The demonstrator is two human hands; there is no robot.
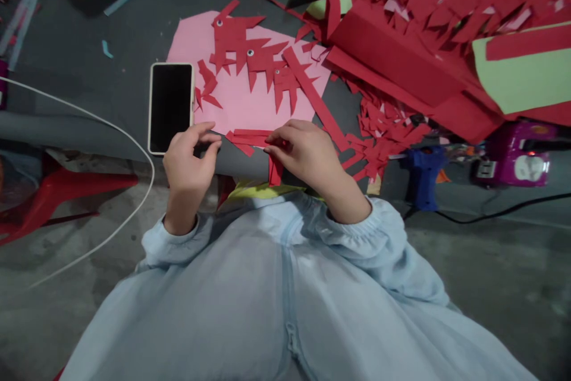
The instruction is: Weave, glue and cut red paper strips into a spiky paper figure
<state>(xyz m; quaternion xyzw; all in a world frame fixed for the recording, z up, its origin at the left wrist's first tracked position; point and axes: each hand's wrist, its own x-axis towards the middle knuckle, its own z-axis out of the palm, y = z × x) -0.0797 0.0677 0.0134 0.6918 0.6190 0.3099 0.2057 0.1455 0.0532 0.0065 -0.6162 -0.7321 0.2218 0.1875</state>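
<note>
Red paper strips (pixel 251 133) lie between the two hands, at the near edge of the dark table (pixel 120 30). The right hand (pixel 307 152) has its thumb and fingertips drawn close together at the right end of the strips; whether they pinch the paper or just touch it, I cannot tell. A vertical red strip (pixel 275 171) shows just below these fingertips. The left hand (pixel 190 158) is curled just beside the left end, with a gap between thumb and forefinger.

Directly beyond the hands is a pink sheet (pixel 232 98), bearing three angular red paper figures (pixel 261 59) with small round eyes, set in a diagonal row from largest to smallest. A smaller red cutout (pixel 207 78) lies nearer the left hand. The phone (pixel 171 104), its screen dark, sits just beyond that hand, by the sheet's left edge.

A long red strip (pixel 314 98) slants from the sheet toward the table edge, beyond the right hand. Small red scraps (pixel 379 125) are heaped past that hand, with folded red paper (pixel 397 60) farther out. Well to its right are a blue glue gun (pixel 423 170) and a purple device (pixel 513 155).
</note>
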